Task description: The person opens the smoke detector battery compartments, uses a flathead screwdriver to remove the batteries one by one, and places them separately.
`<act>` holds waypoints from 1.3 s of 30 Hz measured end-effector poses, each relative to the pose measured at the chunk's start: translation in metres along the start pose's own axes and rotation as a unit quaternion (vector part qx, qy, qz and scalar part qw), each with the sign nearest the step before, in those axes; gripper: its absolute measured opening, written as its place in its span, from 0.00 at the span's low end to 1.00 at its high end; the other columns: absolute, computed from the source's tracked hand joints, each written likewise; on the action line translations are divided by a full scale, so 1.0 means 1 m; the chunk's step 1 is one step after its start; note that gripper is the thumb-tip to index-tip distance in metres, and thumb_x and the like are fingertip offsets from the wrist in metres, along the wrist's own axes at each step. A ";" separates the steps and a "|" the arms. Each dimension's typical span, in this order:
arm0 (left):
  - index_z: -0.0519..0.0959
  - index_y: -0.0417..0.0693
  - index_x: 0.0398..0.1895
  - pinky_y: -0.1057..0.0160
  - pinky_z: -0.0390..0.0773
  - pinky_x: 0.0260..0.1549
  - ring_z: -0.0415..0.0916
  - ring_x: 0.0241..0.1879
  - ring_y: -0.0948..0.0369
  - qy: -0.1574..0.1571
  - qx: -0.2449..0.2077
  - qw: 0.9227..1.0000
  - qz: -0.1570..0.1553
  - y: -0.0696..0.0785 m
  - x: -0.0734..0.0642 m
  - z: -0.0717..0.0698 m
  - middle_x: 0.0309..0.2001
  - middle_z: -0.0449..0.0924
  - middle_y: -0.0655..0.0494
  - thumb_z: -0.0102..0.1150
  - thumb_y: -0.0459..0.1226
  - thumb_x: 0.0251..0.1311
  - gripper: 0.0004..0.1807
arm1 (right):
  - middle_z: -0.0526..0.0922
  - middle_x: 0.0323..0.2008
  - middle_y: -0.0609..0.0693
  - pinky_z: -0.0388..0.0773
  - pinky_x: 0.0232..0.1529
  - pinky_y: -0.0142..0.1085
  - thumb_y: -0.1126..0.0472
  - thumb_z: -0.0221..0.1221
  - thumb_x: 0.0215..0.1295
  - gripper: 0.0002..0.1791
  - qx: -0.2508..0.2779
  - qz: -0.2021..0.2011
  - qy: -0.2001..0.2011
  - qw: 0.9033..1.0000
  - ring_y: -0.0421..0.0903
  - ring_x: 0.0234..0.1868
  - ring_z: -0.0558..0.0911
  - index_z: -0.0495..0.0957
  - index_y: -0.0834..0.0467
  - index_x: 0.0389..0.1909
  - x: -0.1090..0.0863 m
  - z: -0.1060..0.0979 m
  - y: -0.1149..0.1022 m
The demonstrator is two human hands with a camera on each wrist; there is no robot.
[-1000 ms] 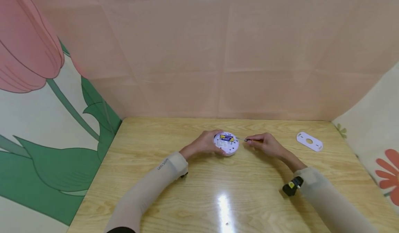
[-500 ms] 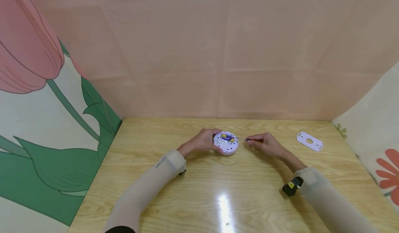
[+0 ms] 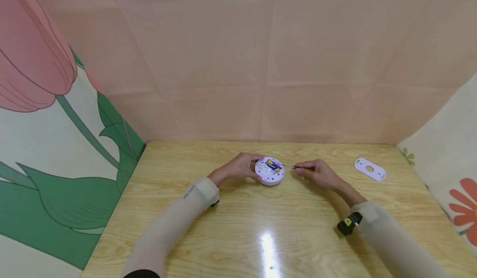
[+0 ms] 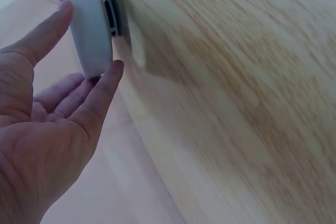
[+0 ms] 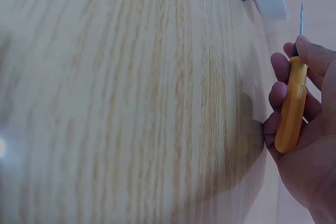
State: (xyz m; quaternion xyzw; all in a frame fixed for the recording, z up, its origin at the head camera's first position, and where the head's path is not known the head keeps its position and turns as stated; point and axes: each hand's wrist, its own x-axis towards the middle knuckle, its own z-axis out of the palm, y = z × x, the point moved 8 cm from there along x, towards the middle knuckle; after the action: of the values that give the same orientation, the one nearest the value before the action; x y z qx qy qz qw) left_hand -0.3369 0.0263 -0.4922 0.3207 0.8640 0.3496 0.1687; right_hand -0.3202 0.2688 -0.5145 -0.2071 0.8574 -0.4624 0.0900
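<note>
My left hand (image 3: 242, 166) grips the rim of a round white smoke detector (image 3: 266, 177), thumb on the near side and fingers on the far side. A blue and yellow battery (image 3: 274, 166) lies slanted in the detector's upward face. In the left wrist view, the white side wall of the smoke detector (image 4: 86, 24) stands between thumb and fingertips, with a dark slotted part on its table side. My right hand (image 3: 322, 173) holds a screwdriver (image 5: 292, 106) by its orange handle. Its thin metal shaft points left, the tip right by the battery's end in the head view.
A white oblong plate (image 3: 370, 169) with a round hole in its middle lies on the wooden table (image 3: 298, 228) at the right. A pink cloth (image 3: 268, 63) hangs behind the table's back edge, and flower-printed sheets (image 3: 74, 145) flank both sides.
The left hand has turned the smoke detector clockwise, so the battery now slants more. Hand and detector have shifted slightly left. The right hand with the screwdriver has hardly moved.
</note>
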 end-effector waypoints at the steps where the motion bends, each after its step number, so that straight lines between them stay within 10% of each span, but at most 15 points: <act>1: 0.67 0.45 0.69 0.64 0.63 0.66 0.69 0.65 0.61 -0.001 -0.001 1.000 0.002 0.000 0.000 -0.001 0.66 0.71 0.53 0.79 0.44 0.43 0.48 | 0.85 0.45 0.61 0.80 0.27 0.39 0.59 0.60 0.68 0.17 0.003 0.003 0.001 1.000 0.54 0.31 0.82 0.81 0.63 0.54 0.000 0.000 0.000; 16: 0.66 0.47 0.70 0.63 0.72 0.60 0.70 0.64 0.61 -0.017 -0.014 1.000 0.000 -0.003 -0.007 0.000 0.67 0.71 0.54 0.73 0.41 0.53 0.41 | 0.87 0.43 0.56 0.81 0.28 0.39 0.54 0.61 0.68 0.18 -0.001 0.015 0.001 1.000 0.53 0.32 0.83 0.82 0.58 0.53 -0.001 0.000 0.005; 39: 0.58 0.40 0.74 0.59 0.55 0.71 0.57 0.72 0.53 0.029 0.082 0.996 0.000 0.013 0.004 0.015 0.74 0.58 0.47 0.76 0.55 0.43 0.57 | 0.88 0.39 0.53 0.81 0.29 0.40 0.52 0.61 0.67 0.17 -0.004 0.026 0.003 1.000 0.54 0.33 0.83 0.83 0.55 0.53 -0.002 -0.002 0.005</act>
State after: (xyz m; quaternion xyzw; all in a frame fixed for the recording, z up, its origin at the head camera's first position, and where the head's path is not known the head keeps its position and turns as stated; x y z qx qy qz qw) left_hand -0.3260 0.0436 -0.4935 0.3227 0.8943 0.2870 0.1170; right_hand -0.3205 0.2730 -0.5176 -0.1836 0.8648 -0.4568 0.0990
